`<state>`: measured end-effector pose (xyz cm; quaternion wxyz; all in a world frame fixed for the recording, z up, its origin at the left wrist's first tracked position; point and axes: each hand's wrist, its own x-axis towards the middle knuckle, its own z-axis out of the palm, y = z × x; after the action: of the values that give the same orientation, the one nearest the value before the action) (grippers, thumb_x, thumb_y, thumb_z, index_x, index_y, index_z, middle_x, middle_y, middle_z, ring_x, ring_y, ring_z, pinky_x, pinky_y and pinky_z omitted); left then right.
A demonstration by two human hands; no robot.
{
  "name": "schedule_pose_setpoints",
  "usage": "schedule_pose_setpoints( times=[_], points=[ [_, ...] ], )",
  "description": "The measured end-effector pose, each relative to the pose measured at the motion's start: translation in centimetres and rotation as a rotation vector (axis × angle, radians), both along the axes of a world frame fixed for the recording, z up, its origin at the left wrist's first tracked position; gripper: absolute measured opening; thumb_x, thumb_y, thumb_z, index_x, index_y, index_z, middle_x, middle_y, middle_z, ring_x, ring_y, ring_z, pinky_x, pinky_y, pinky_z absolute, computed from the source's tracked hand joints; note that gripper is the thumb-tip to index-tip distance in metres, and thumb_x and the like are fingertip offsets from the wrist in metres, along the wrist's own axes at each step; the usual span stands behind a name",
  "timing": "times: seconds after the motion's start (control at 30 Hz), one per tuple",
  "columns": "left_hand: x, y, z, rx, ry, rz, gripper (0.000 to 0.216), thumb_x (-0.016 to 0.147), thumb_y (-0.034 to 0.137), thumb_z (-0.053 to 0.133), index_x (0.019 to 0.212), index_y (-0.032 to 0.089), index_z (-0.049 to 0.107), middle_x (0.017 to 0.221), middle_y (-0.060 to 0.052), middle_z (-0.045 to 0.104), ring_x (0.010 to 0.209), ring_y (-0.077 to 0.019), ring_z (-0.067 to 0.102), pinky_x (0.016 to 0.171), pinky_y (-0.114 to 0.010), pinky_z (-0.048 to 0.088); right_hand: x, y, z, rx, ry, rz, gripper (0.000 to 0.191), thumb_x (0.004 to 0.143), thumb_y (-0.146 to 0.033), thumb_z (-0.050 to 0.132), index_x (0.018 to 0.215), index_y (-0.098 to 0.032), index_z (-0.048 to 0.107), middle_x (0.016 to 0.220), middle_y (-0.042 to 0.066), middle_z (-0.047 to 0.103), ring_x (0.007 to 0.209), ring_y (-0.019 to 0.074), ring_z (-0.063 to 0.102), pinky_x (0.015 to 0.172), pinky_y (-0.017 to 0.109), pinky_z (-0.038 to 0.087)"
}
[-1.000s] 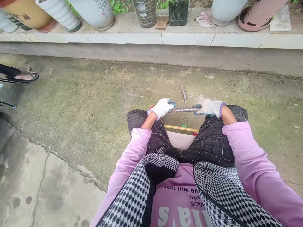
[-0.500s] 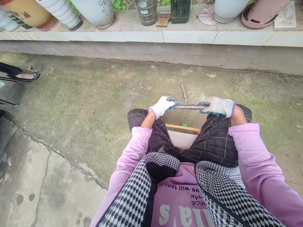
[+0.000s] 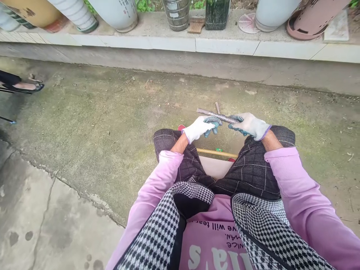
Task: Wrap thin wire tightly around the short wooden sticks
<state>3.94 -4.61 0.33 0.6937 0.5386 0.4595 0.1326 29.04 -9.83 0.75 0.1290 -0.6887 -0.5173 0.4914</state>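
Both my hands wear white gloves with blue-green coated fingers. In my right hand (image 3: 249, 125) is one end of a brownish-grey stick (image 3: 208, 111) with a silvery, wire-like wrapping along part of it. Its free end points left and slightly away from me. My left hand (image 3: 202, 127) is just below the stick's middle, its fingers loosely bent and apart; whether a fingertip touches the stick is hard to tell. Beyond it, a second, shorter stick (image 3: 217, 107) lies on the ground, its near part hidden behind the held one.
Between my knees are a yellow rod (image 3: 216, 153), a small green piece (image 3: 218, 149) and a pale panel (image 3: 216, 167). A low tiled ledge (image 3: 171, 43) with several pots runs across the front. At far left a person's foot (image 3: 30, 87) shows beside dark thin legs of a seat or stand.
The stick has swung from level to slanting, its left end rising away from me. My left hand has come off that end, and the hands are closer together.
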Motion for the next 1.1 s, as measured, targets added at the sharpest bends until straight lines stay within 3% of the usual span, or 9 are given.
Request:
schedule_pose_setpoints(
  times=[0.13,0.3,0.43,0.57,0.67,0.83,0.93,1.1],
  points=[
    [0.2,0.1,-0.7,0.003,-0.024,0.004,0.012,0.099,0.013,0.084,0.109,0.010,0.089,0.067,0.002,0.078,0.042,-0.0048,0.051,0.046,-0.017,0.040,-1.9,0.6,-0.6,-0.025,0.260,-0.066,0.027,0.084,-0.031,0.093,0.105,-0.019,0.082,0.067,-0.005,0.059,0.054,0.0117,0.051,0.044,0.022,0.044],
    [-0.4,0.6,-0.5,-0.030,-0.020,0.048,0.014,0.102,0.021,0.085,0.111,0.010,0.086,0.067,0.001,0.077,0.044,-0.0064,0.055,0.050,-0.019,0.044,-0.2,-0.3,0.2,0.050,0.626,-0.136,0.053,0.073,-0.044,0.106,0.111,-0.016,0.082,0.072,-0.005,0.059,0.051,0.0096,0.047,0.041,0.024,0.040],
    [-0.7,0.8,-0.6,0.010,0.094,0.049,0.009,0.102,0.015,0.079,0.093,0.014,0.081,0.061,0.003,0.069,0.046,-0.0073,0.051,0.051,-0.020,0.040,1.3,-1.2,0.8,-0.037,0.707,0.062,0.057,0.071,-0.050,0.107,0.111,-0.015,0.085,0.064,-0.007,0.056,0.046,0.0088,0.041,0.039,0.024,0.035],
    [-1.4,1.1,-0.7,0.076,0.153,0.048,0.015,0.099,0.013,0.077,0.084,0.015,0.079,0.057,0.005,0.063,0.051,-0.0074,0.047,0.054,-0.020,0.034,1.6,-1.4,0.8,-0.228,0.515,0.331,0.049,0.069,-0.053,0.106,0.091,-0.018,0.080,0.064,-0.004,0.060,0.049,0.0096,0.047,0.042,0.023,0.039],
    [-2.0,1.3,-0.8,0.124,0.213,0.062,0.016,0.098,0.016,0.077,0.083,0.016,0.080,0.054,0.005,0.060,0.050,-0.0086,0.043,0.052,-0.024,0.027,1.6,-1.4,0.4,-0.233,0.324,0.407,0.043,0.070,-0.054,0.101,0.088,-0.021,0.079,0.065,-0.005,0.060,0.051,0.0099,0.048,0.045,0.023,0.037],
    [-1.7,1.5,-1.1,0.133,0.252,0.201,0.025,0.100,0.018,0.075,0.075,0.016,0.075,0.052,0.002,0.058,0.054,-0.0105,0.048,0.059,-0.023,0.036,2.3,-1.3,0.3,-0.193,0.073,0.370,0.037,0.082,-0.051,0.088,0.104,-0.022,0.084,0.066,-0.005,0.057,0.053,0.0116,0.047,0.050,0.025,0.036],
    [-1.4,1.5,-0.9,0.134,0.234,0.243,0.023,0.100,0.018,0.076,0.077,0.016,0.076,0.052,0.002,0.058,0.055,-0.0102,0.047,0.059,-0.022,0.037,2.3,-1.0,0.5,-0.157,-0.061,0.355,0.020,0.088,-0.037,0.082,0.097,-0.020,0.081,0.066,-0.001,0.060,0.057,0.0132,0.050,0.053,0.027,0.037],
    [-1.4,1.0,0.2,0.060,0.134,0.192,0.016,0.102,0.020,0.074,0.103,0.012,0.088,0.054,0.004,0.061,0.045,-0.0077,0.036,0.048,-0.024,0.024,1.4,0.1,0.0,-0.135,-0.237,0.315,0.010,0.086,-0.026,0.084,0.084,-0.022,0.075,0.066,0.000,0.065,0.059,0.0149,0.054,0.056,0.028,0.039]
  ],
)
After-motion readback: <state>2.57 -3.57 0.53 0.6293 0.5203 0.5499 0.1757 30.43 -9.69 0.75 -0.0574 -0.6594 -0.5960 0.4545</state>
